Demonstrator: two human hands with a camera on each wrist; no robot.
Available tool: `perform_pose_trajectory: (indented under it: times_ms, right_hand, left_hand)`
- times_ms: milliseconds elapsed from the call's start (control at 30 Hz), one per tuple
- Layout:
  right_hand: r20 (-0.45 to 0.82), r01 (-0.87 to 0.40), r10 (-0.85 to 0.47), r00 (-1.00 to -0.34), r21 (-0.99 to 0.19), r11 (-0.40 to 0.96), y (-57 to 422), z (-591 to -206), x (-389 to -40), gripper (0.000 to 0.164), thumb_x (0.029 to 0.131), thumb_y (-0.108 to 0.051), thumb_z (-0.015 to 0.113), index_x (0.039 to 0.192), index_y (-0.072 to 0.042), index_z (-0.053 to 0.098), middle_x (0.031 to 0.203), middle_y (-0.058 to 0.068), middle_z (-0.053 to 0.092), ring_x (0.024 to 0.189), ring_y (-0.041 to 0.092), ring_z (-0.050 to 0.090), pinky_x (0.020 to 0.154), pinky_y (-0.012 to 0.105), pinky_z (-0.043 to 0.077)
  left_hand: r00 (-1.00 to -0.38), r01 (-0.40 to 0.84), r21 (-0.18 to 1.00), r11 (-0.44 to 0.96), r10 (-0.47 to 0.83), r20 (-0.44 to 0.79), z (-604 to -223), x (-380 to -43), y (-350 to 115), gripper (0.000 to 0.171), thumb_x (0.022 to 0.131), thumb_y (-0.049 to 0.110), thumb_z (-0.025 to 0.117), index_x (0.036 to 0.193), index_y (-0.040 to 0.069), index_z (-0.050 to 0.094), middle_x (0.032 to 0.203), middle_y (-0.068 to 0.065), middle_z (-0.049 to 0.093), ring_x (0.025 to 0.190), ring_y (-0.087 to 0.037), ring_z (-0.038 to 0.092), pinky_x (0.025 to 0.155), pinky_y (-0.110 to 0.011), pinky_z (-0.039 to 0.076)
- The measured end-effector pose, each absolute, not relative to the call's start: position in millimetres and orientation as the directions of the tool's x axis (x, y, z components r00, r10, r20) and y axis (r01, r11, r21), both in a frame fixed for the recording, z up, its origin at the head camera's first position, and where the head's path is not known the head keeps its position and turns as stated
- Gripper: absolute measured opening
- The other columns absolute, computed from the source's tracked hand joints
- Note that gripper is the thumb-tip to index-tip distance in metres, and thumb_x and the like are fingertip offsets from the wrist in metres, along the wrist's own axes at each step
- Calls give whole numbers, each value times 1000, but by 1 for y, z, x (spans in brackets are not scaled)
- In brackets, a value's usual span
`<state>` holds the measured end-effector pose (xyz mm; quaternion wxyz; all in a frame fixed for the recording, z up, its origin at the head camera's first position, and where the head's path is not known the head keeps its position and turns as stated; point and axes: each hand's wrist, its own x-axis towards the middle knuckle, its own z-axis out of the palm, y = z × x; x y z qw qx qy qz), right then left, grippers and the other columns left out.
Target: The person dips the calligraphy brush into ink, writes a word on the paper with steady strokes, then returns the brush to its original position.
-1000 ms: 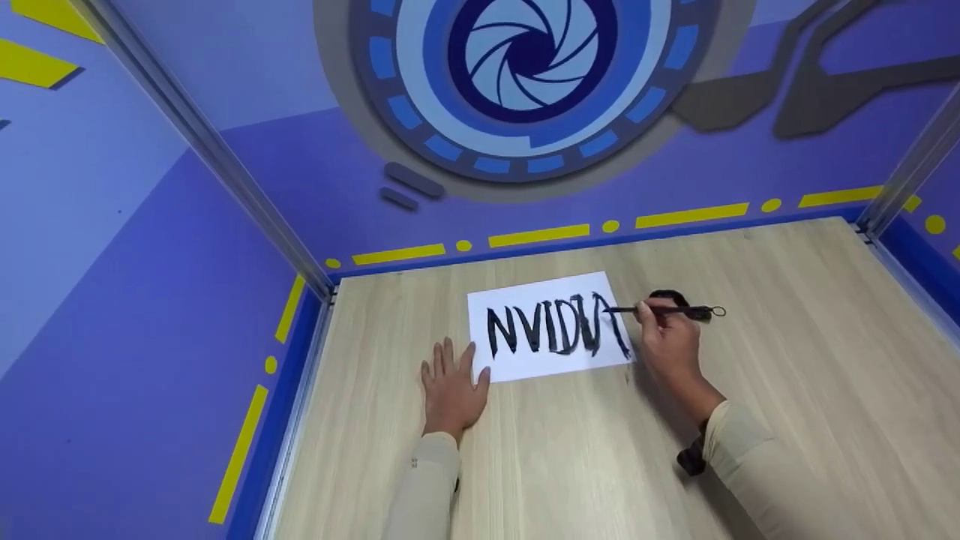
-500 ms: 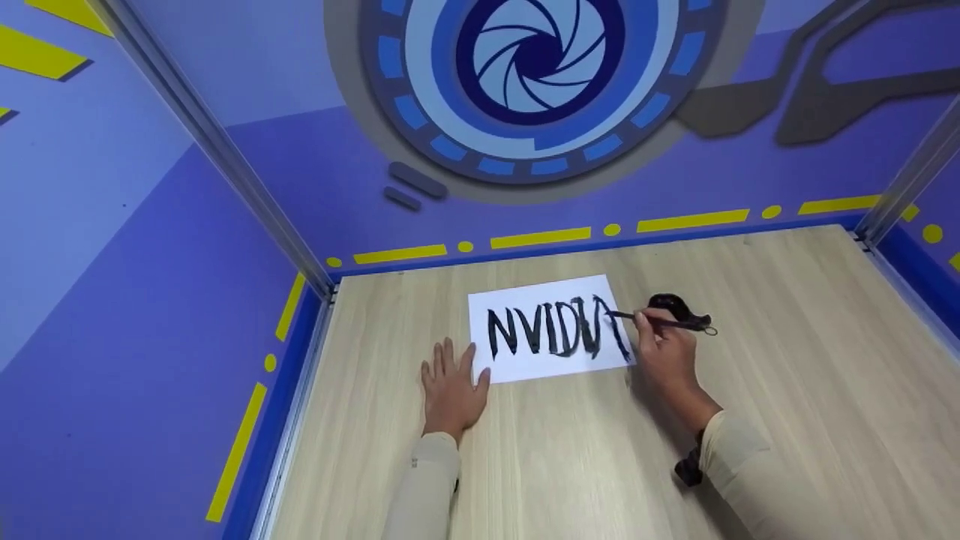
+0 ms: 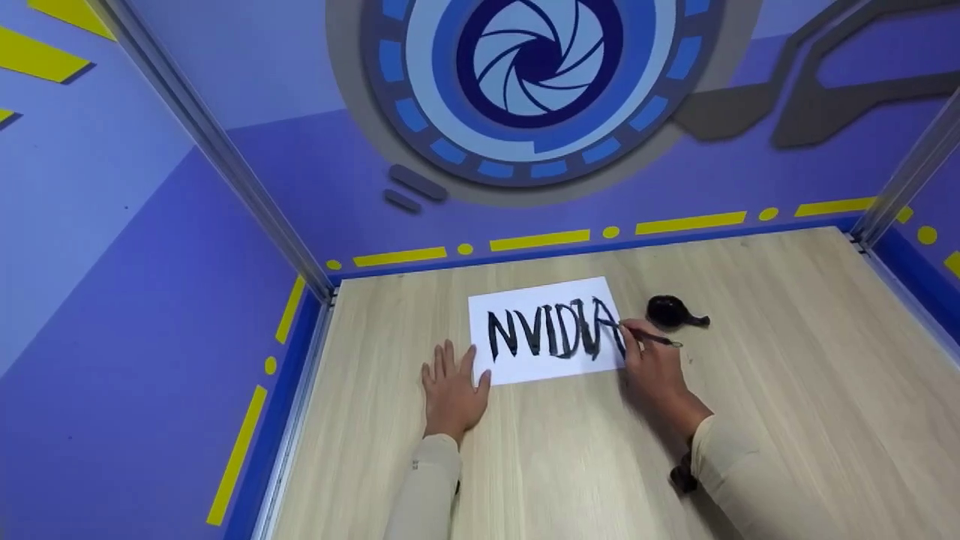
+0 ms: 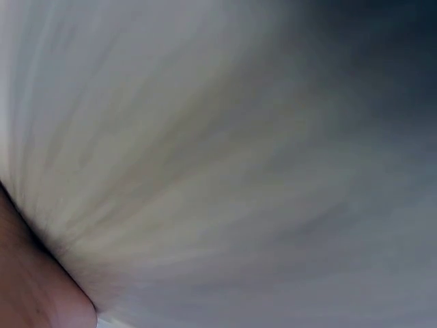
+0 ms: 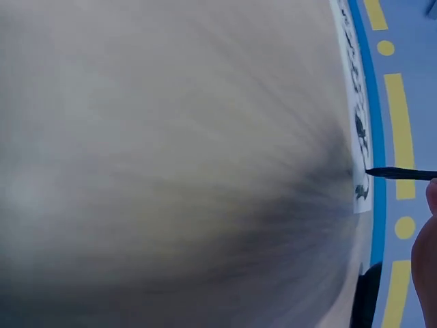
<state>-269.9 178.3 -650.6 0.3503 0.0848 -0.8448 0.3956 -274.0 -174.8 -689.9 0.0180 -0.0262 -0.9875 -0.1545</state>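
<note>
A white sheet of paper (image 3: pixel 529 295) lies on the wooden table, lettered "NVIDIA" in thick black strokes. My left hand (image 3: pixel 454 396) lies palm down with spread fingers, its fingertips and thumb at the paper's left edge. Only a bit of that hand (image 4: pixel 41 290) shows in the left wrist view. Over the paper's right edge, my right hand (image 3: pixel 661 379) pinches a thin dark brush (image 3: pixel 657 337) with a loop at its end. The brush tip is at the last letter, the "A". In the right wrist view, the brush (image 5: pixel 399 173) points at the lettered paper.
A black dish with a short handle (image 3: pixel 667 311) and dark contents stands right of the paper, beyond my right hand. Blue and purple panels (image 3: pixel 450 217) with yellow marks border the wooden table (image 3: pixel 570 465) at the back and sides.
My right hand has moved left and slightly nearer with the brush, drawing a stroke across the last letter. The black dish is now uncovered to view. The left hand stays put.
</note>
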Motion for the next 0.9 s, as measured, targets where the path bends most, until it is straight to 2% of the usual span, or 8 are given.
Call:
perform_pose_trajectory:
  times_ms: [133, 333, 500, 633, 733, 800, 900]
  right_hand:
    - [697, -479, 45, -716, -537, 694, 181, -652, -265, 16, 93, 7, 76, 106, -1, 76, 100, 14, 80, 92, 27, 75, 87, 17, 52]
    - [752, -571, -111, -650, -386, 725, 185, -655, -261, 15, 92, 11, 70, 103, 1, 71, 98, 14, 75, 91, 29, 73, 81, 39, 57]
    - [720, -548, -247, -648, -216, 808, 184, -656, -262, 18, 86, 11, 67, 100, -1, 66, 95, 15, 71, 87, 29, 72, 73, 43, 62]
    - [682, -540, -304, -665, -158, 827, 176, -657, -259, 22, 80, 10, 70, 98, -2, 65, 94, 15, 70, 84, 29, 71, 69, 42, 62]
    - [672, -523, -267, -691, -209, 827, 168, -656, -257, 23, 79, 12, 69, 95, -4, 62, 90, 12, 68, 79, 27, 68, 67, 41, 60]
    - [684, -505, -180, -707, -309, 806, 163, -654, -257, 19, 83, 12, 69, 94, -3, 65, 89, 12, 71, 80, 28, 70, 68, 42, 60]
    - [684, -458, 20, -729, -509, 729, 159, -644, -261, 12, 91, 9, 71, 98, 0, 72, 89, 13, 76, 80, 27, 73, 72, 36, 59]
  left_hand:
    - [-998, 59, 291, 955, 50, 39, -691, -275, -174, 66, 109, 63, 38, 167, 32, 37, 181, -17, 15, 170, -40, 10, 134, -68, 10]
    - [-996, 64, 299, 952, 45, 71, -693, -275, -174, 64, 109, 61, 43, 165, 31, 41, 180, -18, 19, 169, -41, 15, 132, -70, 13]
    - [-997, 58, 277, 959, 40, 70, -694, -275, -175, 65, 109, 63, 40, 166, 31, 39, 180, -18, 18, 169, -40, 14, 133, -69, 13]
    - [-995, 63, 281, 958, 40, 88, -697, -274, -175, 65, 109, 64, 39, 166, 32, 40, 180, -17, 18, 169, -40, 14, 133, -69, 14]
    - [-994, 72, 311, 948, 42, 100, -697, -274, -175, 64, 109, 63, 41, 165, 31, 42, 180, -17, 20, 169, -40, 15, 133, -69, 13]
    - [-994, 72, 316, 946, 43, 96, -697, -274, -176, 64, 109, 62, 41, 165, 31, 42, 180, -17, 20, 169, -39, 14, 133, -69, 13]
    - [-994, 75, 314, 946, 46, 99, -695, -274, -175, 64, 109, 62, 42, 165, 30, 43, 179, -18, 21, 169, -40, 16, 133, -70, 13]
